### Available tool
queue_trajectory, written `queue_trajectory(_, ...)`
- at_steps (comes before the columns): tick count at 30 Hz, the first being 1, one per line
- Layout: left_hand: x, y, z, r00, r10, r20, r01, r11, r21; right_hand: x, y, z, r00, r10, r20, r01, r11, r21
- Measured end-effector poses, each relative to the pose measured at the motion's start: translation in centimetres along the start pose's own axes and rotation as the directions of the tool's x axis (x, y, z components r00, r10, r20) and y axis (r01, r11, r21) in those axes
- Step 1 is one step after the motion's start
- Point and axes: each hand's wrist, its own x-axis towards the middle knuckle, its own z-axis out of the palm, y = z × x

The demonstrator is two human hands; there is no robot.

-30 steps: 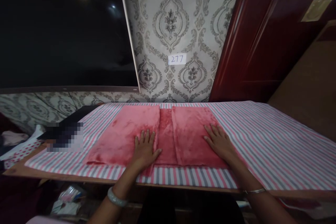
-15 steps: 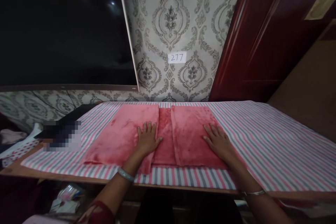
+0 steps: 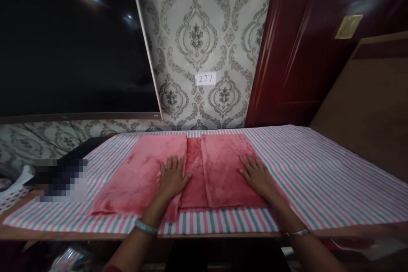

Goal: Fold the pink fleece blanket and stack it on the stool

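Observation:
A plush pinkish-red cloth [image 3: 219, 170] lies spread on the table, its left and right sides folded inward. Between the two folded panels a strip of the darker middle layer shows. My left hand [image 3: 173, 178] rests flat on the left panel near its inner edge, fingers spread and the thumb reaching over the middle strip. On the right panel, toward its outer side, my right hand [image 3: 259, 176] lies flat with fingers apart. Neither hand grips the cloth. The left panel's lower inner corner hangs slightly past the rest of the near edge.
A striped sheet [image 3: 318, 174] covers the wooden table [image 3: 79, 235]. Behind stand a large dark television [image 3: 73, 42], a patterned wall with a paper marked 277 [image 3: 205, 78], and a dark red door [image 3: 306, 51]. A brown board [image 3: 372, 102] leans at right. A dark item [image 3: 83, 151] lies at left.
The view has shifted slightly, so the table and cloth appear lower and further left. Both hands stay flat on the same panels, and the cloth's folds look unchanged.

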Motion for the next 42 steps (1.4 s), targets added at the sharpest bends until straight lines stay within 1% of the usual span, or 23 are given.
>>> queue_trajectory(3, 0.0, -0.2, 0.1, 1.000, 0.007, -0.028, -0.007, 1.000, -0.026, 0.3, 0.0, 0.2, 1.000, -0.008, -0.012, 0.008, 1.000, 0.026)
queue_trajectory(5, -0.1, -0.4, -0.1, 0.998, 0.037, -0.048, -0.040, 0.998, -0.058, 0.8, 0.4, 0.4, 0.999, -0.019, -0.025, 0.021, 0.997, 0.069)
queue_trajectory(8, -0.4, -0.2, -1.0, 0.990, 0.122, -0.077, -0.130, 0.985, -0.114, 1.3, 2.1, 0.5, 0.996, -0.055, -0.068, 0.067, 0.980, 0.189)
queue_trajectory(10, -0.9, 0.6, -1.8, 0.978, 0.179, -0.103, -0.195, 0.965, -0.173, 1.0, 3.6, 0.1, 0.993, -0.024, -0.118, 0.059, 0.952, 0.302)
queue_trajectory(11, -1.3, 1.2, -2.1, 0.967, 0.221, -0.125, -0.243, 0.947, -0.210, 0.6, 4.5, -0.2, 0.992, 0.025, -0.126, 0.021, 0.934, 0.357)
queue_trajectory(12, -1.7, 2.0, -2.3, 0.950, 0.273, -0.152, -0.304, 0.920, -0.247, 0.0, 5.2, -0.6, 0.990, 0.091, -0.108, -0.039, 0.913, 0.407)
queue_trajectory(14, -2.7, 3.9, -2.5, 0.899, 0.389, -0.201, -0.435, 0.848, -0.304, -1.3, 6.5, -1.4, 0.976, 0.220, -0.007, -0.188, 0.850, 0.493)
queue_trajectory(15, -3.1, 4.8, -2.4, 0.875, 0.441, -0.202, -0.484, 0.815, -0.319, -2.0, 6.9, -1.8, 0.962, 0.267, 0.056, -0.254, 0.806, 0.534)
queue_trajectory(16, -3.6, 5.6, -2.2, 0.862, 0.477, -0.172, -0.507, 0.796, -0.331, -2.6, 7.2, -2.1, 0.948, 0.297, 0.113, -0.306, 0.759, 0.575)
queue_trajectory(18, -4.5, 7.0, -1.7, 0.867, 0.495, -0.064, -0.483, 0.801, -0.352, -3.5, 7.4, -2.5, 0.935, 0.311, 0.169, -0.343, 0.684, 0.643)
queue_trajectory(20, -5.1, 7.7, -1.1, 0.885, 0.466, 0.022, -0.426, 0.827, -0.367, -3.8, 7.4, -2.6, 0.936, 0.305, 0.175, -0.340, 0.660, 0.670)
queue_trajectory(22, -5.5, 8.0, -0.7, 0.902, 0.431, 0.035, -0.387, 0.841, -0.377, -3.8, 7.1, -2.6, 0.938, 0.295, 0.182, -0.335, 0.637, 0.694)
queue_trajectory(23, -5.7, 8.0, -0.6, 0.907, 0.420, 0.029, -0.379, 0.844, -0.381, -3.8, 6.9, -2.5, 0.936, 0.292, 0.198, -0.340, 0.600, 0.724)
queue_trajectory(24, -5.8, 7.9, -0.5, 0.910, 0.414, 0.027, -0.373, 0.845, -0.385, -3.7, 6.7, -2.6, 0.930, 0.290, 0.224, -0.352, 0.536, 0.767)
queue_trajectory(26, -5.9, 7.9, -0.4, 0.913, 0.408, 0.024, -0.366, 0.844, -0.392, -3.8, 6.1, -2.8, 0.915, 0.284, 0.287, -0.378, 0.350, 0.857)
queue_trajectory(28, -6.0, 7.8, -0.4, 0.914, 0.405, 0.014, -0.367, 0.842, -0.396, -4.2, 5.3, -3.2, 0.906, 0.265, 0.329, -0.380, 0.168, 0.910)
queue_trajectory(29, -6.0, 7.8, -0.4, 0.915, 0.404, 0.003, -0.370, 0.840, -0.397, -4.4, 4.9, -3.5, 0.906, 0.249, 0.342, -0.375, 0.099, 0.922)
queue_trajectory(31, -6.1, 7.8, -0.4, 0.917, 0.399, -0.018, -0.372, 0.838, -0.400, -5.1, 4.1, -4.1, 0.913, 0.198, 0.357, -0.365, 0.004, 0.931)
queue_trajectory(34, -6.2, 7.8, -0.4, 0.922, 0.387, -0.033, -0.365, 0.834, -0.414, -5.9, 3.2, -5.0, 0.916, 0.119, 0.383, -0.375, -0.086, 0.923)
queue_trajectory(36, -6.3, 7.7, -0.4, 0.922, 0.383, -0.057, -0.370, 0.826, -0.426, -6.1, 3.0, -5.5, 0.903, 0.092, 0.419, -0.409, -0.112, 0.906)
queue_trajectory(39, -6.4, 7.6, -0.3, 0.917, 0.381, -0.119, -0.391, 0.802, -0.451, -5.5, 2.8, -6.1, 0.868, 0.119, 0.482, -0.465, -0.145, 0.873)
queue_trajectory(40, -6.4, 7.5, -0.3, 0.919, 0.373, -0.132, -0.389, 0.795, -0.465, -5.0, 2.6, -6.5, 0.865, 0.132, 0.485, -0.465, -0.156, 0.871)
queue_trajectory(42, -6.3, 7.4, -0.7, 0.927, 0.352, -0.131, -0.369, 0.784, -0.500, -3.7, 1.8, -7.5, 0.880, 0.153, 0.450, -0.426, -0.163, 0.890)
